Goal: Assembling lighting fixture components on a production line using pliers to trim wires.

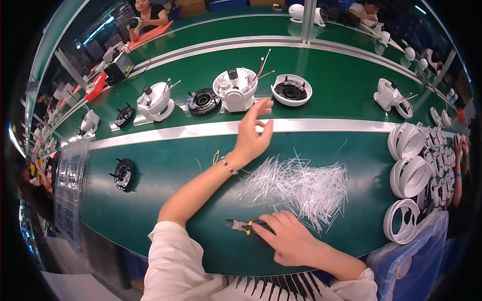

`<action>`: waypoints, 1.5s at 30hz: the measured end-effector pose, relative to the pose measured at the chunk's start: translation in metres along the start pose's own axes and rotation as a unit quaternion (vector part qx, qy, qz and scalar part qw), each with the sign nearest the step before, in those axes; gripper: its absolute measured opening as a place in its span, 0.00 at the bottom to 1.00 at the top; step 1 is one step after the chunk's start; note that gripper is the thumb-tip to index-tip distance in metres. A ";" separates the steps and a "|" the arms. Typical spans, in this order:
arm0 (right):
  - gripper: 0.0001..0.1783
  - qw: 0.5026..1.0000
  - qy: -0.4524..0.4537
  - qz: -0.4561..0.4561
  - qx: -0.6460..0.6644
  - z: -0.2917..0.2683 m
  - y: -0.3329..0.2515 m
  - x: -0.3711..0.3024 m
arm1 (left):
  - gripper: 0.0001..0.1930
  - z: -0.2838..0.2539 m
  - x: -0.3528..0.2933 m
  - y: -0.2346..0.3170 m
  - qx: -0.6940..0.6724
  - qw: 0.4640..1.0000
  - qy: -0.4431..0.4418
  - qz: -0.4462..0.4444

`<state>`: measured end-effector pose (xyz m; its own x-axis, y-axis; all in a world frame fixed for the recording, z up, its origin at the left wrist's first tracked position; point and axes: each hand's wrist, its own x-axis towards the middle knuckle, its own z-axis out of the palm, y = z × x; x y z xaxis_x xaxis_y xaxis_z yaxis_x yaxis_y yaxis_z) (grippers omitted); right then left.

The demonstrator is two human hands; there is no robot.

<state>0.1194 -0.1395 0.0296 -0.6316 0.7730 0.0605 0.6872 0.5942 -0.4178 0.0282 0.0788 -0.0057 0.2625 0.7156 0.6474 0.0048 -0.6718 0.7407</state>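
Observation:
My right hand [291, 238] is closed around the dark handles of a pair of side cutters [240, 226], low over the green bench, with the short jaws pointing left. Stretched forward, my left hand [255, 133] has its fingers apart and nothing in them. Its fingertips are close to a white round camera housing [240, 99] with a black cylinder and loose wires inside. Right of that housing lies a white bowl-shaped shell [292, 102] with a black ring part in it. A black round module [203, 102] sits on its left. Between my hands spreads a heap of thin white plastic strips [306, 188].
Stacked white rings [409, 176] stand at the right edge, beside a blue bin lined with clear plastic [411, 261]. Another black module [123, 174] lies on the left of the bench [155, 168]. More housings [156, 103] line the belt behind a metal rail [321, 125]. People work across and beside it.

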 end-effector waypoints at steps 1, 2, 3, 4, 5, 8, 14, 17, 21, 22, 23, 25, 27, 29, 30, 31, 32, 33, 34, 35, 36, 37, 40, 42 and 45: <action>0.36 0.999 0.020 0.021 -0.018 -0.001 0.000 -0.001 | 0.22 -0.012 -0.005 0.000 -0.010 1.000 -0.002 0.003; 0.34 0.997 0.039 0.046 -0.040 -0.004 0.001 -0.003 | 0.21 -0.020 -0.009 0.000 -0.025 1.000 -0.005 0.007; 0.29 0.995 0.076 0.064 -0.025 -0.010 0.007 -0.003 | 0.18 -0.026 -0.012 0.001 -0.040 0.999 0.012 -0.002; 0.28 0.988 0.130 0.075 -0.021 -0.018 0.012 -0.002 | 0.17 -0.039 -0.017 0.000 -0.052 0.998 0.002 -0.033; 0.27 0.979 0.183 0.085 -0.018 -0.028 0.017 0.000 | 0.16 -0.050 -0.021 -0.003 -0.066 0.996 -0.007 -0.065; 0.27 0.928 0.337 0.095 -0.131 -0.080 0.035 0.020 | 0.11 -0.069 -0.025 -0.016 -0.101 0.989 0.031 -0.099; 0.24 0.907 0.300 0.170 -0.243 -0.162 0.092 0.087 | 0.29 -0.057 -0.001 -0.023 0.038 0.990 0.088 -0.100; 0.26 0.907 0.289 0.203 -0.229 -0.164 0.110 0.105 | 0.58 -0.039 0.020 -0.043 0.124 0.979 0.111 -0.115; 0.26 0.904 0.294 0.235 -0.201 -0.161 0.119 0.114 | 0.59 0.005 0.030 -0.051 0.113 0.967 0.158 -0.166; 0.26 0.905 0.274 0.243 -0.215 -0.163 0.120 0.115 | 0.58 0.011 0.032 -0.054 0.118 0.962 0.183 -0.166; 0.26 0.907 0.243 0.259 -0.227 -0.166 0.124 0.116 | 0.57 0.013 0.035 -0.059 0.100 0.964 0.202 -0.143; 0.26 0.901 0.198 0.272 -0.274 -0.172 0.130 0.120 | 0.55 0.017 0.042 -0.066 0.110 0.961 0.208 -0.145; 0.27 0.896 0.166 0.277 -0.304 -0.177 0.139 0.120 | 0.53 0.021 0.042 -0.068 0.114 0.965 0.192 -0.134; 0.29 0.859 0.100 0.217 -0.454 -0.180 0.146 0.120 | 0.52 0.021 0.040 -0.067 0.080 0.973 0.186 -0.111; 0.30 0.852 0.102 0.185 -0.479 -0.184 0.147 0.118 | 0.52 0.020 0.042 -0.067 0.082 0.976 0.185 -0.076; 0.30 0.852 0.101 0.190 -0.477 -0.185 0.144 0.114 | 0.52 0.016 0.043 -0.062 0.085 0.979 0.181 -0.043; 0.26 0.838 0.119 0.132 -0.516 -0.189 0.141 0.109 | 0.51 0.014 0.045 -0.056 0.095 0.980 0.177 -0.013; 0.22 0.820 0.135 0.073 -0.552 -0.192 0.137 0.104 | 0.51 0.012 0.045 -0.050 0.087 0.983 0.163 0.004; 0.22 0.804 0.137 0.052 -0.576 -0.194 0.131 0.100 | 0.51 0.007 0.046 -0.046 0.083 0.985 0.149 0.022; 0.22 0.805 0.137 0.054 -0.575 -0.196 0.125 0.097 | 0.51 0.004 0.047 -0.041 0.142 0.976 0.150 0.070; 0.21 0.792 0.129 0.032 -0.596 -0.199 0.119 0.095 | 0.51 0.001 0.048 -0.038 0.137 0.978 0.140 0.074; 0.20 0.777 0.119 0.011 -0.618 -0.201 0.114 0.093 | 0.51 0.000 0.051 -0.034 0.131 0.980 0.130 0.080; 0.16 0.754 0.080 0.004 -0.653 -0.205 0.109 0.090 | 0.52 -0.005 0.056 -0.020 0.162 0.973 0.108 0.127; 0.12 0.727 0.071 -0.017 -0.682 -0.208 0.106 0.088 | 0.52 -0.007 0.060 -0.014 0.164 0.972 0.092 0.140; 0.20 0.754 0.036 0.011 -0.656 -0.211 0.094 0.087 | 0.52 -0.011 0.064 0.002 0.184 0.963 0.060 0.188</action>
<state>0.2046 0.0298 0.1867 -0.6268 0.7675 0.1346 0.4903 0.2542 0.8336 0.0345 0.1256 0.0391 0.1993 0.4098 0.8901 0.2792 -0.8944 0.3493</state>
